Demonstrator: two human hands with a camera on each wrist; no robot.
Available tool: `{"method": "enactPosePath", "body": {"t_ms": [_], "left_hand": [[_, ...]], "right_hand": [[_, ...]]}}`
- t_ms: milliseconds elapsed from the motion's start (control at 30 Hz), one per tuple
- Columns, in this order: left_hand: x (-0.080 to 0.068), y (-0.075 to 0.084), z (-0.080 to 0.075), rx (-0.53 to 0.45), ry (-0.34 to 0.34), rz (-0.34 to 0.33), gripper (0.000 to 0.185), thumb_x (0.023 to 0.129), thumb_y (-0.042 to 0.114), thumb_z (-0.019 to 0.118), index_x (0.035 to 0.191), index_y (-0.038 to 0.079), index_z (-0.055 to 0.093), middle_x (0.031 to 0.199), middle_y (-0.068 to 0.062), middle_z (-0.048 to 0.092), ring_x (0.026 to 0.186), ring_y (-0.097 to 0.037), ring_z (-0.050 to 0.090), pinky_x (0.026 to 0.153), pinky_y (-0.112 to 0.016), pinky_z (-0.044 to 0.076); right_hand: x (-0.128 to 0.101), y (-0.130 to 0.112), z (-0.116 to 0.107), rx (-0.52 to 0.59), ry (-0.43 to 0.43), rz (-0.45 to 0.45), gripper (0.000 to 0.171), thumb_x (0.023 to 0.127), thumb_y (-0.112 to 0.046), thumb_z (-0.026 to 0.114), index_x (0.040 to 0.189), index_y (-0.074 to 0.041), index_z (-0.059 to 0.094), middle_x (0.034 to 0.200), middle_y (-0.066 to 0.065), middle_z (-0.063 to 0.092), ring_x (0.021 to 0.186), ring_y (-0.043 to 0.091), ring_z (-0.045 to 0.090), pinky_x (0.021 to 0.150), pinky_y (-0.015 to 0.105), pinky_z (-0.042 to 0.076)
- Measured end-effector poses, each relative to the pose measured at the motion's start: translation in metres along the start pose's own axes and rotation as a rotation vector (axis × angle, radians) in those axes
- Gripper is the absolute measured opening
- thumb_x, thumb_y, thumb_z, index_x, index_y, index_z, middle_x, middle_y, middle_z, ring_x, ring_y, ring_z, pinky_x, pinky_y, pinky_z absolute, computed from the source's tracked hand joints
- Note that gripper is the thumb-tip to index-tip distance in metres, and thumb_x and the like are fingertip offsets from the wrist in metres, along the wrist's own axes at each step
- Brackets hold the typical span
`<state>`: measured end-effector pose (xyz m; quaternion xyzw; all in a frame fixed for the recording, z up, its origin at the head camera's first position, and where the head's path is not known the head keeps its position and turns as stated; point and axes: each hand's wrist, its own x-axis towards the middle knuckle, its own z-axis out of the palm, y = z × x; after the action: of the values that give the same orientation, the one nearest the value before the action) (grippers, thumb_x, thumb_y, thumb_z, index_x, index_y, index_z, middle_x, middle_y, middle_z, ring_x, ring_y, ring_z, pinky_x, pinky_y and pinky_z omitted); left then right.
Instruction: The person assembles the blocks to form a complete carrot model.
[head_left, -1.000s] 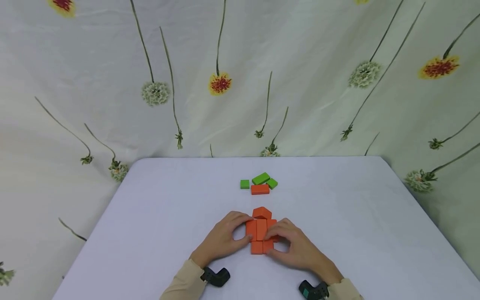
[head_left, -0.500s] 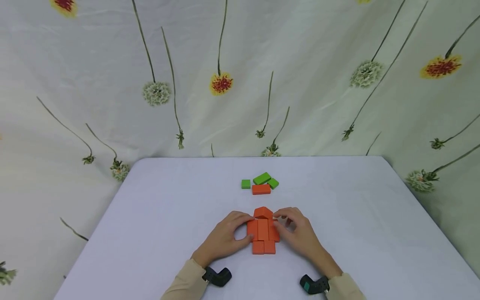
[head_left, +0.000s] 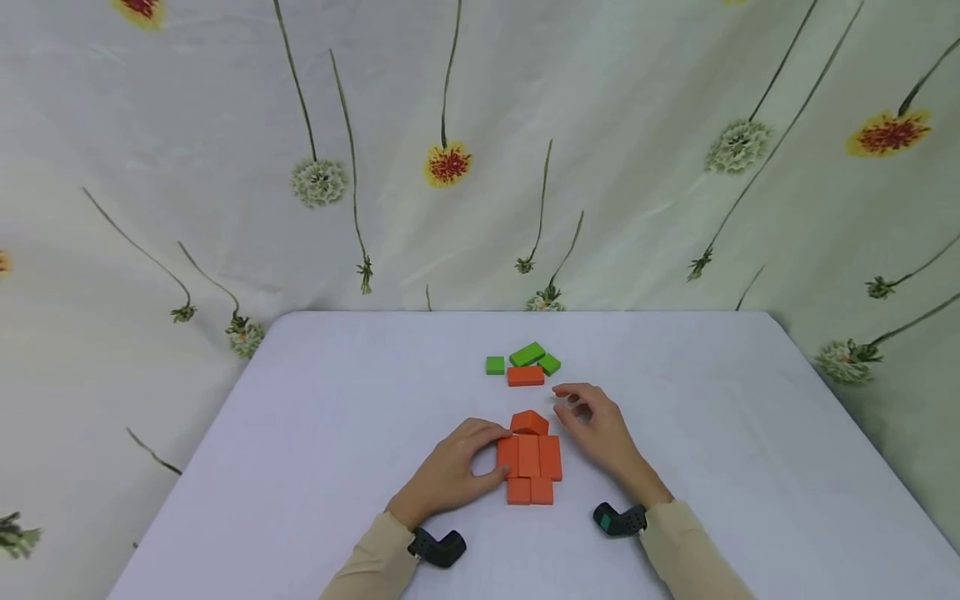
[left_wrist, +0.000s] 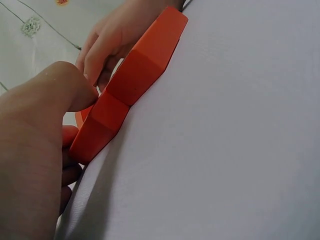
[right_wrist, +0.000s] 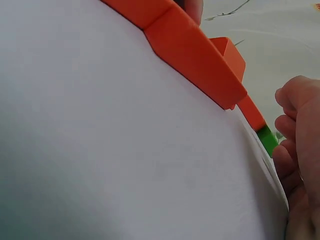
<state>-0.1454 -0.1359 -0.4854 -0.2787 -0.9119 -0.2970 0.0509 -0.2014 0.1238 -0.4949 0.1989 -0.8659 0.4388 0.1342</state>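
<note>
A flat cluster of orange blocks (head_left: 529, 462), topped by a roof-shaped piece (head_left: 528, 422), lies on the white table (head_left: 337, 417). My left hand (head_left: 497, 454) grips the cluster's left side, index finger by the roof piece and thumb low on the left block. In the left wrist view the thumb (left_wrist: 55, 90) presses the orange blocks (left_wrist: 135, 80). My right hand (head_left: 566, 402) hovers right of the roof piece, loosely curled and holding nothing. Beyond it lie a loose orange block (head_left: 524, 376) and three green blocks (head_left: 527, 354). The right wrist view shows curled fingers (right_wrist: 297, 125) near a green block (right_wrist: 267, 139).
A floral curtain (head_left: 480, 150) hangs behind and beside the table. The table's rounded far corners sit near the cloth. Black wrist cameras (head_left: 438, 547) (head_left: 618, 518) ride on both beige sleeves. Bare tabletop stretches left and right of the blocks.
My right hand has let go of the cluster's right side and moved up and away toward the loose blocks. The left hand has stayed on the cluster.
</note>
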Motion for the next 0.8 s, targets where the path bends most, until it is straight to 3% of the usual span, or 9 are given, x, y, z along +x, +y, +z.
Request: {"method": "enactPosePath", "body": {"t_ms": [133, 333, 567, 800], "left_hand": [[0.001, 0.001, 0.000, -0.001, -0.003, 0.003, 0.046, 0.088, 0.040, 0.067, 0.130, 0.024, 0.059, 0.126, 0.012, 0.057, 0.120, -0.003, 0.049, 0.101, -0.029, 0.048], [0.003, -0.002, 0.000, 0.003, 0.016, 0.028, 0.046, 0.087, 0.041, 0.067, 0.129, 0.024, 0.059, 0.127, 0.012, 0.057, 0.121, -0.003, 0.049, 0.102, -0.028, 0.047], [0.002, -0.004, 0.002, 0.013, 0.017, 0.022, 0.045, 0.088, 0.043, 0.065, 0.129, 0.025, 0.059, 0.126, 0.013, 0.057, 0.120, -0.003, 0.049, 0.101, -0.028, 0.048], [0.001, -0.005, 0.004, -0.006, 0.014, 0.018, 0.044, 0.088, 0.043, 0.065, 0.128, 0.026, 0.059, 0.126, 0.014, 0.056, 0.120, -0.002, 0.048, 0.101, -0.028, 0.048]], "right_hand": [[0.012, 0.006, -0.001, -0.031, -0.036, 0.032, 0.032, 0.089, -0.020, 0.068, 0.121, -0.020, 0.063, 0.109, -0.007, 0.063, 0.093, 0.009, 0.056, 0.079, 0.028, 0.055], [0.029, 0.010, 0.001, -0.094, -0.116, -0.018, 0.036, 0.091, -0.023, 0.066, 0.126, -0.020, 0.061, 0.110, -0.003, 0.062, 0.089, 0.011, 0.053, 0.076, 0.030, 0.052], [0.033, 0.010, 0.005, -0.148, -0.194, -0.076, 0.041, 0.094, -0.025, 0.061, 0.134, -0.020, 0.057, 0.133, 0.001, 0.055, 0.105, 0.015, 0.055, 0.084, 0.035, 0.053], [0.032, 0.010, 0.009, -0.141, -0.159, -0.027, 0.028, 0.091, -0.024, 0.066, 0.118, -0.017, 0.066, 0.131, 0.000, 0.056, 0.107, 0.016, 0.056, 0.083, 0.033, 0.054]]}}
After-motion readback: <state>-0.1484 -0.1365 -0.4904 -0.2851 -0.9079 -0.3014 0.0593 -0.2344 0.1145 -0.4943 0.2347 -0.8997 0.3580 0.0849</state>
